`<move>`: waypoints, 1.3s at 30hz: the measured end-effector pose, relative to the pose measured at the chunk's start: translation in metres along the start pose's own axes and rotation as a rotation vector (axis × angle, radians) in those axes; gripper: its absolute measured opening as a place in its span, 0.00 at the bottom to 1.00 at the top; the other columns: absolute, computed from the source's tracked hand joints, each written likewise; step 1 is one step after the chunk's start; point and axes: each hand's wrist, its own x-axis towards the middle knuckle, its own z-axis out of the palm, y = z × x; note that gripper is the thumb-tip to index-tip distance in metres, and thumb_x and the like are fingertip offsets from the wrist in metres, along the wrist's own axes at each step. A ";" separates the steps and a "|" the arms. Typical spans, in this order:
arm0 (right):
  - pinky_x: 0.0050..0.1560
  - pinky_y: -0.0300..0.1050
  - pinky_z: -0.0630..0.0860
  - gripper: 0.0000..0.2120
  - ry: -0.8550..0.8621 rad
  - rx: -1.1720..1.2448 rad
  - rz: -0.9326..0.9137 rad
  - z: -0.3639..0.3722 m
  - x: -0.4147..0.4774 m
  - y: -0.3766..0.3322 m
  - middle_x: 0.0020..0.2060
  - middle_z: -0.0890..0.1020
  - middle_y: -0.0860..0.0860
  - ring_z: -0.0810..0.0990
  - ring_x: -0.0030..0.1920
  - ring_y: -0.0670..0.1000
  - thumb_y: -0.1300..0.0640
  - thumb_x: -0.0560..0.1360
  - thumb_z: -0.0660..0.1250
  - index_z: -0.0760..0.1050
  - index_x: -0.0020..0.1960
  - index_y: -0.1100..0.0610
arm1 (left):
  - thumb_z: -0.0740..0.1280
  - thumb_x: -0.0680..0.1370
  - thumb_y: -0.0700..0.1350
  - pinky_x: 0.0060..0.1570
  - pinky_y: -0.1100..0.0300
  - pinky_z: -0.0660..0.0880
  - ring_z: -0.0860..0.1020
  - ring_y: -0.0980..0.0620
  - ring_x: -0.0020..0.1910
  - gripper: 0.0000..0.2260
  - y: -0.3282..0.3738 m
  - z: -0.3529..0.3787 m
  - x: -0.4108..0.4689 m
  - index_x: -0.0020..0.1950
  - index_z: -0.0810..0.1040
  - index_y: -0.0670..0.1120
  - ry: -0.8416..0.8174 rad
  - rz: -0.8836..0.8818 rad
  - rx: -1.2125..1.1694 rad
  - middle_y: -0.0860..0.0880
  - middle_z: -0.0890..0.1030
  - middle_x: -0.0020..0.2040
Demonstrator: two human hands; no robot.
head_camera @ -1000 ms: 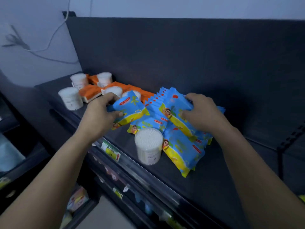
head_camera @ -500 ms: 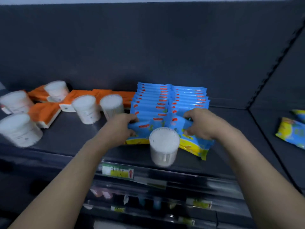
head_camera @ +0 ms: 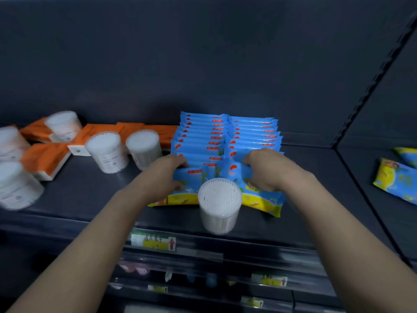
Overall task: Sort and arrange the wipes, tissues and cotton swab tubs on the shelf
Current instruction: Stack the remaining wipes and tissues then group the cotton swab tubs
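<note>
Partly done: blue wipes packs [head_camera: 203, 136] stand in two neat rows on the shelf [head_camera: 90, 195]. The left hand [head_camera: 168, 177] and right hand [head_camera: 268, 172] each grip a front pack [head_camera: 196, 177], fingers curled over its top. Outstanding: orange tissue packs [head_camera: 45, 159] and cotton swab tubs [head_camera: 106, 152], all full, lie mixed at left; one tub [head_camera: 220, 204] fronts the rows; stray wipes packs [head_camera: 397, 181] lie rightward.

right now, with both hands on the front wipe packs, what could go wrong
1. The cotton swab tub stands close to the front edge of the shelf, right in front of the left front pack and right front pack; pulling them forward could knock it off.
2. The left hand and right hand grip those leaning packs; releasing may let the upright wipe rows fan forward.
</note>
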 end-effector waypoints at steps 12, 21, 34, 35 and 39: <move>0.51 0.47 0.70 0.18 0.146 -0.015 -0.031 0.014 -0.007 -0.010 0.57 0.78 0.55 0.75 0.57 0.58 0.61 0.74 0.63 0.71 0.63 0.54 | 0.74 0.68 0.42 0.62 0.52 0.66 0.68 0.46 0.62 0.28 -0.012 0.014 0.008 0.65 0.69 0.46 0.053 0.105 0.273 0.47 0.70 0.61; 0.51 0.47 0.70 0.17 0.187 0.078 0.176 0.016 -0.016 -0.022 0.56 0.73 0.56 0.70 0.59 0.57 0.63 0.73 0.66 0.69 0.60 0.59 | 0.75 0.66 0.46 0.52 0.54 0.61 0.66 0.45 0.58 0.30 -0.031 0.015 0.006 0.65 0.69 0.46 0.154 0.296 0.297 0.46 0.70 0.59; 0.52 0.50 0.74 0.13 0.428 0.200 0.293 0.004 -0.025 -0.058 0.55 0.79 0.55 0.76 0.55 0.59 0.59 0.76 0.61 0.75 0.59 0.56 | 0.71 0.72 0.48 0.61 0.56 0.61 0.63 0.49 0.62 0.30 -0.047 0.005 -0.002 0.71 0.64 0.49 0.147 0.413 0.168 0.49 0.67 0.62; 0.53 0.51 0.74 0.13 0.437 0.208 0.275 0.001 -0.023 -0.064 0.55 0.78 0.55 0.76 0.56 0.59 0.59 0.76 0.62 0.75 0.60 0.56 | 0.70 0.73 0.48 0.62 0.56 0.60 0.63 0.49 0.63 0.28 -0.051 0.002 -0.004 0.71 0.64 0.48 0.161 0.409 0.130 0.49 0.67 0.63; 0.56 0.50 0.72 0.13 0.470 0.232 0.162 -0.009 -0.004 -0.093 0.56 0.79 0.56 0.76 0.57 0.58 0.57 0.77 0.63 0.75 0.60 0.58 | 0.67 0.75 0.44 0.59 0.55 0.62 0.68 0.48 0.60 0.18 -0.075 -0.020 -0.018 0.64 0.72 0.47 0.297 0.385 0.029 0.48 0.73 0.59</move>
